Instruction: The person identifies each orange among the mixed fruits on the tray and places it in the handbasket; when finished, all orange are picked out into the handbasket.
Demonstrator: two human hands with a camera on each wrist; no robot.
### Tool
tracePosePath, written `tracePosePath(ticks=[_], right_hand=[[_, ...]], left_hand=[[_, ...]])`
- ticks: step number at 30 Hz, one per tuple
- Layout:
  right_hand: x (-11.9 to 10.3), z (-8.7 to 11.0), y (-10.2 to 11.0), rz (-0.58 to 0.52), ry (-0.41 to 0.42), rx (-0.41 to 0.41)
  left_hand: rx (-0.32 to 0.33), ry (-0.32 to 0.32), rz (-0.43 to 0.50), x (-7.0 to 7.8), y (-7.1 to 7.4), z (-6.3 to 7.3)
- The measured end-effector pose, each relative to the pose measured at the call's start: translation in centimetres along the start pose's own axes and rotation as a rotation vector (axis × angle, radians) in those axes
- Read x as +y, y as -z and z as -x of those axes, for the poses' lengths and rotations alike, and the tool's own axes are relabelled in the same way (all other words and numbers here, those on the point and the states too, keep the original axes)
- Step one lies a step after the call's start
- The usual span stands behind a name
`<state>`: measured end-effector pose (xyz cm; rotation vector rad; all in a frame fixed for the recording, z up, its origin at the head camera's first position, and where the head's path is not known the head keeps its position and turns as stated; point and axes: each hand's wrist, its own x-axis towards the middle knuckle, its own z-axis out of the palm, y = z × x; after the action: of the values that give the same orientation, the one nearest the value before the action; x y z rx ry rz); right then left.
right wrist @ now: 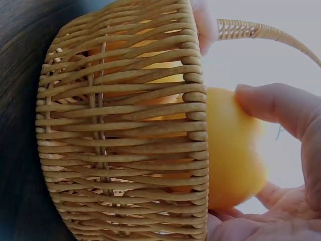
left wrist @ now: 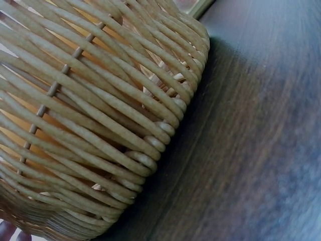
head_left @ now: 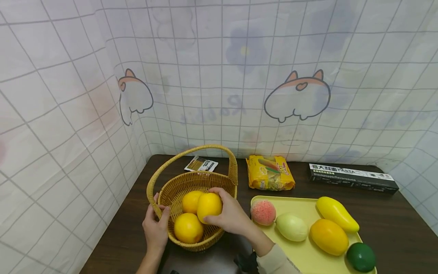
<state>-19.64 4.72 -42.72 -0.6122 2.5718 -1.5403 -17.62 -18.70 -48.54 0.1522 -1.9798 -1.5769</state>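
In the head view a woven wicker basket (head_left: pixel 196 243) with a tall arched handle stands on the dark table. My left hand (head_left: pixel 155 226) grips its left side, at the rim by the foot of the handle. My right hand (head_left: pixel 232 215) holds a yellow orange (head_left: pixel 209 207) over the right part of the basket, thumb and fingers on opposite sides. Two more oranges lie inside: one in front (head_left: pixel 189 228), the other behind (head_left: pixel 191 201), partly hidden by the held one. In the right wrist view the held orange (right wrist: pixel 233 150) shows just beyond the basket rim (right wrist: pixel 196 125).
A yellow tray (head_left: pixel 291 258) at right bears a pink peach (head_left: pixel 263 212), a pale green fruit (head_left: pixel 292 227), two mangoes (head_left: pixel 329 236) and a dark green fruit (head_left: pixel 361 257). Behind are a yellow food packet (head_left: pixel 270 173), a black pasta box (head_left: pixel 352 179) and a small sachet (head_left: pixel 202 164).
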Motion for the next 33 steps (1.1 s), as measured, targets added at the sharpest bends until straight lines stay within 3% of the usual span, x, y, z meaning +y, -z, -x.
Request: tracePosePath(ticks=[3, 6, 14, 23, 33], right_hand=[[-0.1, -0.1, 0.0, 0.027, -0.006, -0.006], [-0.2, -0.1, 0.0, 0.046, 0.007, -0.006], [-0.3, -0.1, -0.1, 0.066, 0.015, -0.022], [-0.3, 0.2, -0.3, 0.057, 0.04, -0.021], [-0.2, 1.8, 0.5, -0.132, 0.068, 0.036]], left_hand=[[-0.001, 0.007, 0.002, -1.3, 0.0, -0.2], [-0.003, 0.01, 0.005, -1.3, 0.0, -0.2], [-0.005, 0.002, -0.009, 2.2, 0.2, 0.5], [-0.006, 0.004, -0.006, 2.7, 0.2, 0.6], [-0.005, -0.007, 0.009, 2.8, 0.2, 0.5]])
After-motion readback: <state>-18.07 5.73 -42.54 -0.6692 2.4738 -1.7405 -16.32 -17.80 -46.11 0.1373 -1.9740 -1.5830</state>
